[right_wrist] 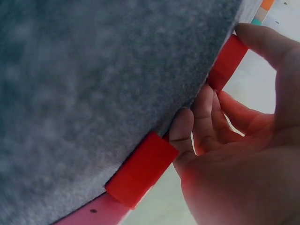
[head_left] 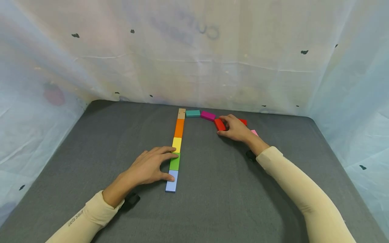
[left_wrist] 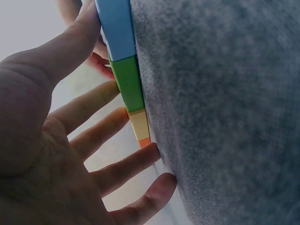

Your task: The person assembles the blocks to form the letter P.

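Observation:
A straight column of blocks runs away from the person: a light blue block [head_left: 172, 184], a green block [head_left: 174, 163], a yellow block [head_left: 177, 143], an orange block [head_left: 179, 128] and a wooden block [head_left: 181, 113]. Along its left side lies the left hand [head_left: 149, 167], fingers spread and fairly straight, with the thumb at the light blue block and fingertips at the green and yellow ones. The right hand [head_left: 235, 131] pinches a red block [head_left: 219, 125] between thumb and fingers. A second red block [right_wrist: 142, 170] lies behind that hand's outer fingers.
From the column's far end, a teal block [head_left: 192, 114] and a magenta block [head_left: 208, 116] lead right towards the pinched block. A pink block [head_left: 254, 132] shows partly beyond the right wrist. The grey table [head_left: 209, 202] is backed by a pale hanging sheet [head_left: 197, 77].

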Demonstrator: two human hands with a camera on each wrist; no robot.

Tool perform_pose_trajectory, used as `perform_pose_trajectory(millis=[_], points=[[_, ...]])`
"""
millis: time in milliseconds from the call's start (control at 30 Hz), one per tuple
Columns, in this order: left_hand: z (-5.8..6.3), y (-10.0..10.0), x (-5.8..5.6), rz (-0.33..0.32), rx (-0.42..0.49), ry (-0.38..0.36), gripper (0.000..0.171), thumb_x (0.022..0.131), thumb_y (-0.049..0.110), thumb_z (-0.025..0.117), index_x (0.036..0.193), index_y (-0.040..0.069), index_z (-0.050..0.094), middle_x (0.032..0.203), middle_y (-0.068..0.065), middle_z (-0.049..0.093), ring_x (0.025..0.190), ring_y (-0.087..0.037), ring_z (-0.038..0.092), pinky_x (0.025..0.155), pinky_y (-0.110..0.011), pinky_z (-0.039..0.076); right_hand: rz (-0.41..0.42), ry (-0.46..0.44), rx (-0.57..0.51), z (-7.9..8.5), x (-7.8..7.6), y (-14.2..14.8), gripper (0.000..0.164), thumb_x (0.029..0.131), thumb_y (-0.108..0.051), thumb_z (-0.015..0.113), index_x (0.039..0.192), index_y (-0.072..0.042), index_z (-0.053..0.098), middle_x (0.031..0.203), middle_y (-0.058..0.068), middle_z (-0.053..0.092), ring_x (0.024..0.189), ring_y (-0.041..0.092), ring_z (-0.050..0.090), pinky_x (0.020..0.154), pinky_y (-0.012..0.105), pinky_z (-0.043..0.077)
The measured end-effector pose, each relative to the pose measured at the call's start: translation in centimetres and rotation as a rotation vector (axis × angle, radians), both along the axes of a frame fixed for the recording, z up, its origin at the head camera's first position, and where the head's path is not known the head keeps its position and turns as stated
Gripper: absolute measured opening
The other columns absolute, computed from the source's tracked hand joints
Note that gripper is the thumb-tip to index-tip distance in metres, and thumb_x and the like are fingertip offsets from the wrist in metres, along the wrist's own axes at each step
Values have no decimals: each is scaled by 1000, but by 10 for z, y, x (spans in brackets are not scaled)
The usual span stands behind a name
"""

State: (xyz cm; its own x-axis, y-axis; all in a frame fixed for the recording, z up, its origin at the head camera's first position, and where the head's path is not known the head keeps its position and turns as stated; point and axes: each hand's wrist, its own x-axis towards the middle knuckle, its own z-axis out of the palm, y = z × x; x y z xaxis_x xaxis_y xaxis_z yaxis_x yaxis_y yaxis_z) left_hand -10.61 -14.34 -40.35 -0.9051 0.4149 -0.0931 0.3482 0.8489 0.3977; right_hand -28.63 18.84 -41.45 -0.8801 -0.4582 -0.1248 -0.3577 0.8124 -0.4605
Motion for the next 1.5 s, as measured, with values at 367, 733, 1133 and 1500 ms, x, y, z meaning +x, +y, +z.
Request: perform_pose_trajectory(millis=[367,733,1133,1500], points=[[-1,1,0,-1,-2,9,77,70,52,85,138,26,60,155,3,45,141,-32,44,104,-75,33,4,-5,3,-2,0,2,75,91,-36,70,153,-10,37,137,13,48,108,27,56,92,43,49],[-1,2,0,-1,-6,18,77,70,52,85,138,25,60,155,2,45,141,-32,44,104,-75,33,12,18,-3,-4,1,4,77,89,-40,71,151,-7,39,135,14,49,110,28,56,94,45,49],[-1,3,1,7,-6,8,77,70,52,85,138,26,60,155,3,45,141,-32,44,105,-74,33,-17,18,13,-4,2,1,79,88,-50,71,149,-9,41,136,12,50,109,26,54,95,43,49],[0,2,1,9,-2,-6,77,71,52,85,139,27,60,155,3,44,142,-33,43,104,-78,30,-39,8,23,-1,4,-2,80,88,-51,71,148,-8,42,139,12,48,113,27,55,100,44,49]])
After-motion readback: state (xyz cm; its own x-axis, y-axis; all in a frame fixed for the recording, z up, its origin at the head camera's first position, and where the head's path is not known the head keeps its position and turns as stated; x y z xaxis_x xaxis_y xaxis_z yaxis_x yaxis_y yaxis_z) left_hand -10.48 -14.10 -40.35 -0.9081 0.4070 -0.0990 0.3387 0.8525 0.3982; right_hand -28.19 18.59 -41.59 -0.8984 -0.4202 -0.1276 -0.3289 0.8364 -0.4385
